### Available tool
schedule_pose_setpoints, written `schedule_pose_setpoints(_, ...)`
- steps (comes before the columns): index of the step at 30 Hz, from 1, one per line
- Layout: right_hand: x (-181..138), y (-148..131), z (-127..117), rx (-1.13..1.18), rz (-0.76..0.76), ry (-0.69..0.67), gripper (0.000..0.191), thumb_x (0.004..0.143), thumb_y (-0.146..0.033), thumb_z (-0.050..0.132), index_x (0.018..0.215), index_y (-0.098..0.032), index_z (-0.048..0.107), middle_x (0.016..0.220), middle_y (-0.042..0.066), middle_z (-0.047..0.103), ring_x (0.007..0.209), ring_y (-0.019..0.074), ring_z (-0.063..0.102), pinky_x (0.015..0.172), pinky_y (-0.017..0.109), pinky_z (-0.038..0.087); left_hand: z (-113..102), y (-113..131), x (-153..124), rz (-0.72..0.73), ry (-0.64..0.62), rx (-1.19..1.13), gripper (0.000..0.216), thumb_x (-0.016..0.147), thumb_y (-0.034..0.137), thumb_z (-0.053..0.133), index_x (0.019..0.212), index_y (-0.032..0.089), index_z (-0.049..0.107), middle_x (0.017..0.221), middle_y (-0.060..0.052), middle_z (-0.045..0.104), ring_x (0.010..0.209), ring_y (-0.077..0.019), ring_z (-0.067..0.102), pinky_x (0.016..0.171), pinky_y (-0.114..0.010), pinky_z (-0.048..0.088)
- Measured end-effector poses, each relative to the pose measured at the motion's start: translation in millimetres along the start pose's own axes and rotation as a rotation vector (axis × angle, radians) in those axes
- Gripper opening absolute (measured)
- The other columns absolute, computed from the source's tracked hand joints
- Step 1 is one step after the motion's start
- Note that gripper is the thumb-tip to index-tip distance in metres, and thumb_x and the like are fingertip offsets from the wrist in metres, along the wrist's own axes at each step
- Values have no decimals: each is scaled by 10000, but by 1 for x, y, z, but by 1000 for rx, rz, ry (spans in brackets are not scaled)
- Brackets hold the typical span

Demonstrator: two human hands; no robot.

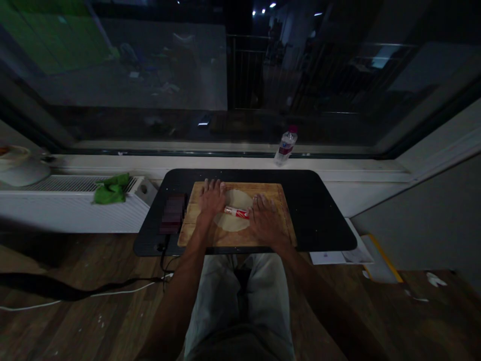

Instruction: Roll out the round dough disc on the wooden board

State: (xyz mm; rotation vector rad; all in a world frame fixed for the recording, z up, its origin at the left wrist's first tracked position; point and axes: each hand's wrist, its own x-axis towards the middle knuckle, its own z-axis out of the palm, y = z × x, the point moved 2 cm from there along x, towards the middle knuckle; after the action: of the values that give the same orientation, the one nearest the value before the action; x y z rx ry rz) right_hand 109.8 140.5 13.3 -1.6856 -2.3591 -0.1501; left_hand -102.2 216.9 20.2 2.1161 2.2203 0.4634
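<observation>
A thin round sheet of dough [235, 224] lies on a wooden board [287, 220]. Across its middle rests a rolling pin [237, 212], or a similar slim cylinder, with a red and white label; its ends are hidden under my hands. My left hand [212, 196] presses flat over the left end, fingers stretched forward and apart. Over the right end lies my right hand [265, 218], palm down, its fingers also extended and pale as if floured. Neither hand is wrapped round the cylinder.
The board sits on a small black table [315, 215]. A dark, partly pixelated object [173, 213] lies left of the board. A water bottle [286, 145] stands on the windowsill. A green cloth [111, 189] hangs over the radiator [93, 210]. Cables [124, 289] cross the floor at left.
</observation>
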Motion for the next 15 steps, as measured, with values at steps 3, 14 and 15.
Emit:
schedule_pose_setpoints(3,-8,-12,4,21,99,49,609,1159,-318,372,1618,38,555,1657,295,583,1653,385,431,1354,603,287,1,5,12,4,-64,59,648,1186,430,274,1650,90,572,1732,-190,539,1697,-402,370,1354,-604,372)
schedule_pose_setpoints(14,-45,-68,-9,98,238,53,631,1136,-297,399,1597,111,541,1696,348,507,1662,413,415,1367,572,314,3,-16,-4,305,-107,160,666,1150,363,344,1758,97,403,1812,-198,412,1737,-365,287,1390,-576,297)
schedule_pose_setpoints(15,-48,-72,-9,108,237,54,630,1141,-294,396,1596,118,538,1693,351,508,1659,410,422,1365,558,326,3,-19,-6,314,-112,163,666,1150,360,341,1758,95,402,1812,-198,412,1736,-363,290,1388,-567,303)
